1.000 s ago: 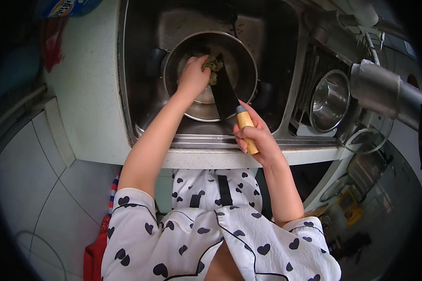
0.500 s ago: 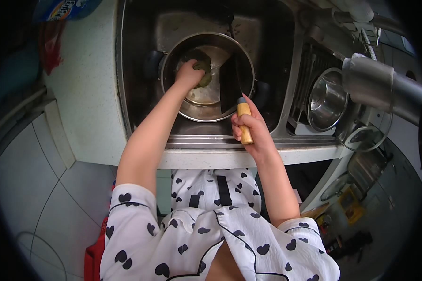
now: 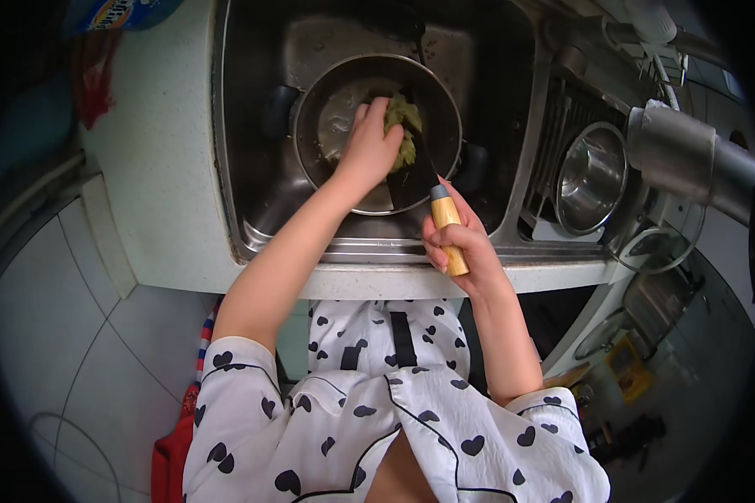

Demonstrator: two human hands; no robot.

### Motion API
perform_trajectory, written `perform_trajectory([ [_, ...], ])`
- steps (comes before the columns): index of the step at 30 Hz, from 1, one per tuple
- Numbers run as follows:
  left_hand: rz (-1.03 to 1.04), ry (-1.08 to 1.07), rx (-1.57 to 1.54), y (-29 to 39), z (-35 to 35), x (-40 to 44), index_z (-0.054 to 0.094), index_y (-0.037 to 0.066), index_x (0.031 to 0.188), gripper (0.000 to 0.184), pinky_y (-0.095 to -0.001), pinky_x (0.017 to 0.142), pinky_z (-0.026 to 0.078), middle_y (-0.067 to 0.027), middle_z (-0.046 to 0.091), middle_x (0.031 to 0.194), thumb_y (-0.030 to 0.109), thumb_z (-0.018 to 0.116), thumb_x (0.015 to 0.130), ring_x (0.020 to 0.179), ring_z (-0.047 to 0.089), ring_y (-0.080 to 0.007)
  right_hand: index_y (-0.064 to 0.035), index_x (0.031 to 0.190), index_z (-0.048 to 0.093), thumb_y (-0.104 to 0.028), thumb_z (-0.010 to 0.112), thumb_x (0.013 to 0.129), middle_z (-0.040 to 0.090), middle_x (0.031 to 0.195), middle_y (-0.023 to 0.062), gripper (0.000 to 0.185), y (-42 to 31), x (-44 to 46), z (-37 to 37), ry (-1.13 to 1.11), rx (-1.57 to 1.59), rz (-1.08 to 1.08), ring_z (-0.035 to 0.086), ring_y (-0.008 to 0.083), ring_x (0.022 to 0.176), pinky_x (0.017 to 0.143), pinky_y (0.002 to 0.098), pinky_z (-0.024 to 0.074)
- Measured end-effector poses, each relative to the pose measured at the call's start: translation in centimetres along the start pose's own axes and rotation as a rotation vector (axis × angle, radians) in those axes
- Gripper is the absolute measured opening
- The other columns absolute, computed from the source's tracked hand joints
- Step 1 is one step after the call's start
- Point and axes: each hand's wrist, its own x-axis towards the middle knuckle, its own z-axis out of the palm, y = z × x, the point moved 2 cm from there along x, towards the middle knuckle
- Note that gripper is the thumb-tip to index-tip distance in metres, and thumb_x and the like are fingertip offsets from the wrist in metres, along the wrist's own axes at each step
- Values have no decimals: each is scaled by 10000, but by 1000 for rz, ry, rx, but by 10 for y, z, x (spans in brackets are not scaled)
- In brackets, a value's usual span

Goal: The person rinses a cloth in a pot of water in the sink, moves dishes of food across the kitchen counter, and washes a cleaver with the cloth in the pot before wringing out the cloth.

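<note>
A wide metal pot [image 3: 306, 172] with dark side handles sits in the sink. Inside it, my left hand [image 3: 367, 153] is closed around a limp clump of yellow-green leafy vegetable [image 3: 407, 126]. My right hand [image 3: 470, 243] grips the wooden handle of a cleaver [image 3: 450, 230] near the sink's front edge. The cleaver's broad dark blade reaches into the pot, right beside the greens. The left fingertips are partly hidden behind the clump.
The steel sink [image 3: 260, 239] surrounds the pot. A dark long-handled utensil [image 3: 419, 50] lies behind it. On the right, a metal bowl [image 3: 591, 180] rests on a rack, near a glass lid [image 3: 667, 251]. A blue package [image 3: 126, 12] is at upper left.
My left hand has moved right inside the pot with the greens, bringing them against the blade. My right hand and the cleaver have shifted slightly right and toward me.
</note>
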Motion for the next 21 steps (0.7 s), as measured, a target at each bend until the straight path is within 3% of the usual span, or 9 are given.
perform_trajectory([
  [5, -43, -77, 156, -41, -5, 21, 446, 68, 1232, 463, -379, 931, 387, -217, 501, 1142, 116, 544, 782, 1107, 460, -374, -88, 1415, 217, 27, 489, 662, 513, 737, 89, 809, 1, -4, -5, 37, -32, 6, 461, 128, 450, 414, 236, 377],
  [6, -46, -77, 322, -46, -10, 23, 426, 110, 1290, 542, -385, 962, 383, -206, 458, 1243, 113, 564, 766, 1172, 424, -360, -89, 1416, 214, 23, 490, 668, 514, 744, 87, 806, 0, -3, -2, 55, -51, 2, 464, 127, 459, 420, 235, 379],
  [9, 8, 39, 599, -54, -8, 17, 410, 150, 1324, 592, -405, 995, 367, -170, 378, 1351, 107, 571, 755, 1235, 370, -347, -92, 1420, 202, 9, 494, 686, 514, 762, 81, 796, 2, 3, 0, 129, -91, -33, 471, 122, 484, 439, 231, 386],
  [10, -6, -128, 689, -59, -4, 19, 346, 174, 1367, 659, -428, 1018, 347, -140, 288, 1421, 146, 601, 760, 1270, 328, -343, -93, 1421, 197, 4, 495, 693, 514, 768, 79, 793, 2, 7, 0, 155, -104, -47, 473, 120, 492, 446, 229, 389],
  [13, -19, -354, 778, -58, 2, 14, 273, 188, 1398, 735, -430, 1004, 365, -135, 258, 1436, 220, 640, 762, 1279, 320, -338, -93, 1424, 182, -5, 497, 704, 512, 783, 74, 791, -1, 10, -2, 151, -100, -61, 473, 116, 502, 460, 225, 393],
  [14, -17, -366, 969, -57, 2, 18, 230, 194, 1409, 807, -430, 960, 411, -131, 263, 1431, 280, 678, 744, 1272, 335, -317, -93, 1424, 180, -7, 497, 707, 511, 785, 73, 788, -1, 10, -3, 151, -99, -67, 474, 115, 505, 460, 226, 393],
  [17, -86, -266, 940, -64, 9, 23, 268, 192, 1391, 811, -430, 908, 449, -118, 300, 1403, 263, 707, 713, 1260, 351, -292, -92, 1425, 175, -14, 497, 716, 509, 793, 71, 782, 1, 11, -5, 150, -96, -74, 477, 113, 512, 459, 230, 395],
  [20, 27, -244, 956, -69, 13, 21, 283, 161, 1380, 823, -416, 883, 461, -125, 387, 1327, 219, 723, 686, 1196, 424, -285, -99, 1426, 176, -12, 500, 712, 508, 787, 72, 789, 1, 12, -4, 156, -86, -69, 476, 115, 512, 457, 232, 394],
  [21, -24, -271, 883, -69, 10, 24, 295, 144, 1371, 818, -408, 877, 464, -127, 410, 1301, 206, 724, 677, 1168, 446, -294, -105, 1426, 177, -6, 502, 705, 507, 776, 74, 797, 1, 12, -3, 162, -78, -66, 473, 118, 508, 455, 232, 389],
])
